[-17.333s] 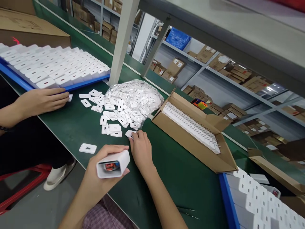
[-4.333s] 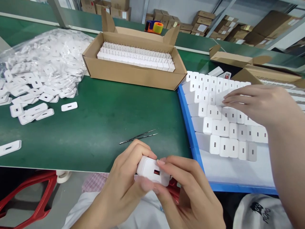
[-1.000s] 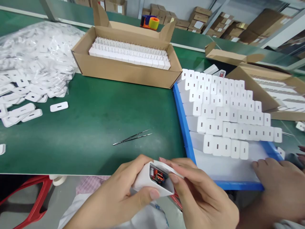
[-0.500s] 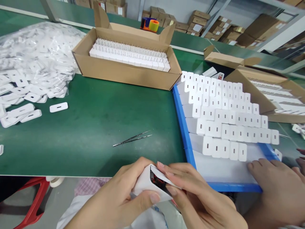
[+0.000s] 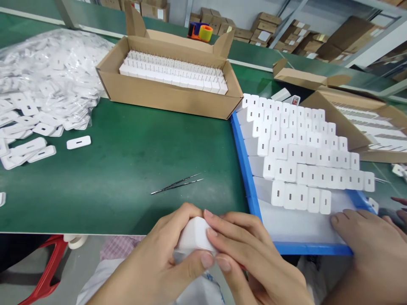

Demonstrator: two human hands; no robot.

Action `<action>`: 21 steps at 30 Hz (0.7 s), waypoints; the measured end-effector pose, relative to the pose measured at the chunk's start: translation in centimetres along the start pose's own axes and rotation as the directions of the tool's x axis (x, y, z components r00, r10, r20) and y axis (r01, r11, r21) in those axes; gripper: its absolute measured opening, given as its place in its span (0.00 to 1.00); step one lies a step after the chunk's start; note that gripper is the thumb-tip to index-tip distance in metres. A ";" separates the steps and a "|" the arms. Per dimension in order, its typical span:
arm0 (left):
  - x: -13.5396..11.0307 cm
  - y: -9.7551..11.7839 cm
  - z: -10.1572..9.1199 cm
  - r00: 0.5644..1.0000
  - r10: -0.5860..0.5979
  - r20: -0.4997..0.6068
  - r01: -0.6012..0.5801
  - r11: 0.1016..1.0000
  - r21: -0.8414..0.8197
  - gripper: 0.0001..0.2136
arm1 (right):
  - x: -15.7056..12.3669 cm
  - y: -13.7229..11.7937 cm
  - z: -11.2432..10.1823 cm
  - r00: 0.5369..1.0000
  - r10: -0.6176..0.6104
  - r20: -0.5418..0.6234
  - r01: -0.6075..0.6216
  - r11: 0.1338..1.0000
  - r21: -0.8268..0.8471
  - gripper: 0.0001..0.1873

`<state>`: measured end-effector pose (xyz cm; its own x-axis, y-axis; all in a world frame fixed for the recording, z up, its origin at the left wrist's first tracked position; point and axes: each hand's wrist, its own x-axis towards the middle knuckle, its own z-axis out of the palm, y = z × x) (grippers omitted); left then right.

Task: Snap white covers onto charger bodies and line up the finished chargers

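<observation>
In my left hand (image 5: pixel 171 254) is a white plastic power adapter case (image 5: pixel 187 237), held between thumb and fingers. A white end cap (image 5: pixel 202 233) lies over its near end, and the inside is hidden. The fingertips of my right hand (image 5: pixel 251 250) press on this cap from the right, with the thumb below. Black tweezers (image 5: pixel 174 185) lie on the green table ahead of my hands. To the right, a blue-edged tray (image 5: pixel 251 190) holds rows of white adapters (image 5: pixel 305 156) with slotted ends facing me.
A clear bag (image 5: pixel 57 59) spills loose slotted caps (image 5: pixel 28 146) at the left. An open carton (image 5: pixel 171 99) of pinned white adapters stands at the back; another carton (image 5: pixel 330 114) is at the right. Another person's hand (image 5: pixel 365 237) rests at the tray's near right corner.
The end cap was tilted, with the dark and red inside of the case showing. Now it lies over the opening. My right fingers have shifted left onto the cap.
</observation>
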<state>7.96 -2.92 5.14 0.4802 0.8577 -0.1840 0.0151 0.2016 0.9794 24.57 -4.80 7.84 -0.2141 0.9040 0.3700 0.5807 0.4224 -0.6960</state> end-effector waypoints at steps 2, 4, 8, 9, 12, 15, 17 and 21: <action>0.2 -0.2 0.5 0.998 0.036 -0.057 -0.045 0.987 -0.152 0.20 | 0.0 0.0 0.1 0.999 -0.049 0.011 0.050 0.998 -0.039 0.15; 0.5 -0.4 1.1 0.990 0.064 -0.126 -0.101 0.944 -0.313 0.20 | -0.2 0.0 0.2 0.996 -0.079 0.035 0.080 0.996 -0.037 0.14; 1.0 -0.7 2.1 0.952 0.173 -0.254 -0.260 0.895 -0.363 0.15 | -0.7 0.4 0.9 0.997 0.070 -0.031 -0.066 0.990 0.124 0.14; 1.1 -0.7 2.2 0.931 0.220 -0.291 -0.312 0.894 -0.321 0.14 | -0.8 0.6 1.1 0.984 0.154 -0.087 -0.135 0.971 0.195 0.16; 1.4 -1.0 2.1 0.833 0.386 -0.398 -0.462 0.879 -0.115 0.13 | -0.8 0.8 2.1 0.933 0.355 -0.064 -0.297 0.855 0.426 0.22; 1.7 -1.4 2.0 0.742 0.533 -0.408 -0.542 0.834 0.103 0.12 | -0.4 0.6 2.8 0.899 0.406 0.163 -0.418 0.683 0.599 0.18; 1.8 -1.6 2.0 0.718 0.584 -0.378 -0.561 0.808 0.184 0.12 | -0.1 0.5 3.1 0.889 0.395 0.232 -0.439 0.589 0.678 0.15; 1.7 -1.4 1.8 0.745 0.578 -0.334 -0.534 0.816 0.222 0.12 | 0.2 0.4 3.1 0.930 0.358 0.088 -0.313 0.643 0.698 0.12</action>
<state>10.34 -2.57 3.65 0.0731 0.9132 0.4010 -0.0492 -0.3982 0.9160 22.30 -4.23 5.79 -0.0601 0.9973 0.0411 -0.1080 0.0344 -0.9936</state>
